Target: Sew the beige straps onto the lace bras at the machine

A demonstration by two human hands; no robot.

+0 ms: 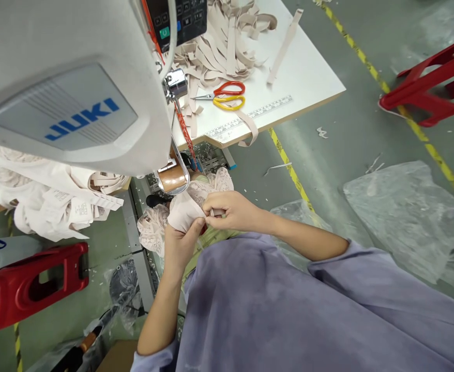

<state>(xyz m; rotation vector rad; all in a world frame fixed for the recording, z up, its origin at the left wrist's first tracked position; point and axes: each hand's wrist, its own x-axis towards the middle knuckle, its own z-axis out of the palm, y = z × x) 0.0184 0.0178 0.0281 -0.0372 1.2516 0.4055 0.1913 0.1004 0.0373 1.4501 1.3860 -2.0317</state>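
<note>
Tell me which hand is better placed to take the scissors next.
Probably the right hand: it appears nearer the scissors, while the left hand is farther away. Both hands grip the pale fabric.

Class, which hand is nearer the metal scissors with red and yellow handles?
Right: the right hand is below the scissors in the picture; the left hand is lower, farther left.

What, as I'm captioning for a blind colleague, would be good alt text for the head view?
A person's left hand and right hand pinch pale fabric beside a JUKI machine. Red-and-yellow-handled scissors and beige strips lie on the white tabletop.
</note>
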